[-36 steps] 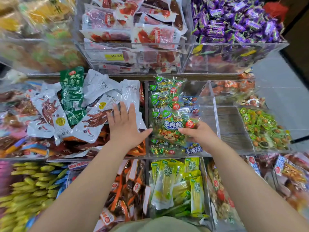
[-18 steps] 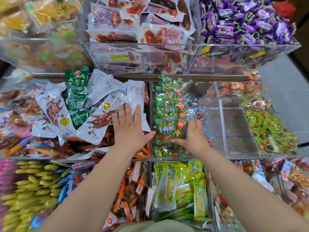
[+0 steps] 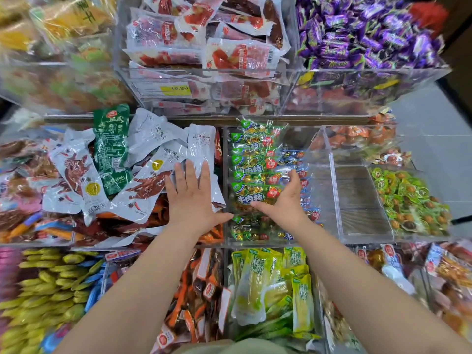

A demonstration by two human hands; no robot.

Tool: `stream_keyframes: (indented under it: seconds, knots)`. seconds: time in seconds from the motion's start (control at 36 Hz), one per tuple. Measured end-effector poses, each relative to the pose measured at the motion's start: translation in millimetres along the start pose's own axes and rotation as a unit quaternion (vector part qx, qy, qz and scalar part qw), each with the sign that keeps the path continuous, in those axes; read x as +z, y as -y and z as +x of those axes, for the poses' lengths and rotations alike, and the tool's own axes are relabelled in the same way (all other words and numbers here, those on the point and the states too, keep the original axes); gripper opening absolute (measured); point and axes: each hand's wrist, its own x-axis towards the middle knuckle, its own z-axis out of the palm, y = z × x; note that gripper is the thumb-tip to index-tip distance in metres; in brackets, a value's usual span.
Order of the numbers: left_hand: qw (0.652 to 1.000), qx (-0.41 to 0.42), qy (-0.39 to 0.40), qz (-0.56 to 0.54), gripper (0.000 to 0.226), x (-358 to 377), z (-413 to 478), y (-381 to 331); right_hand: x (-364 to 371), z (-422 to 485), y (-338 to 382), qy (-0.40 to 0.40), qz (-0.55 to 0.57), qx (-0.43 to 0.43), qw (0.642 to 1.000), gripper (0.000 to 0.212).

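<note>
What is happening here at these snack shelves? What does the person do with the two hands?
A person leans over clear bins of packed snacks. The left hand rests flat, fingers spread, on the white pouches. The right hand lies open against the green and yellow packets in the middle bin. Neither hand lifts anything; it looks like stock being tidied.

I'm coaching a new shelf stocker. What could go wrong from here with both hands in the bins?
1. The left hand presses flat on white pouches heaped above the divider; a push might slide some into the next bin.
2. The right hand rests on a loose stack of green packs; letting go may tip them over the blue packs beside them.
</note>
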Motion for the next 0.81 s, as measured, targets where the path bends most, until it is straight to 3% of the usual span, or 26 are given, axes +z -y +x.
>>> stream_keyframes:
  seconds: [0.19, 0.33, 0.5, 0.64, 0.81]
  knots:
    - [1.0, -0.003, 0.0, -0.002, 0.132, 0.3, -0.1, 0.6, 6.4, 9.8, 20.0, 0.055, 0.022, 0.016, 0.998, 0.125]
    - [1.0, -0.003, 0.001, -0.006, 0.131, 0.8, 0.8, 0.7, -16.0, 17.7, 16.9, 0.147, 0.061, 0.037, 0.987, 0.116]
    - [1.0, -0.002, -0.003, -0.007, 0.131, 2.7, 0.8, 1.9, -40.3, 51.4, 35.6, -0.009, 0.229, 0.081, 0.97, 0.061]
    - [1.0, -0.003, -0.006, -0.005, 0.131, 2.1, 0.4, 1.4, -44.1, 86.4, 53.9, -0.044, 0.27, 0.07, 0.959, 0.049]
    - [1.0, -0.005, -0.006, -0.003, 0.13, 2.1, 0.3, 1.5, -28.2, 88.8, 48.3, 0.0, 0.256, 0.072, 0.964, 0.048]
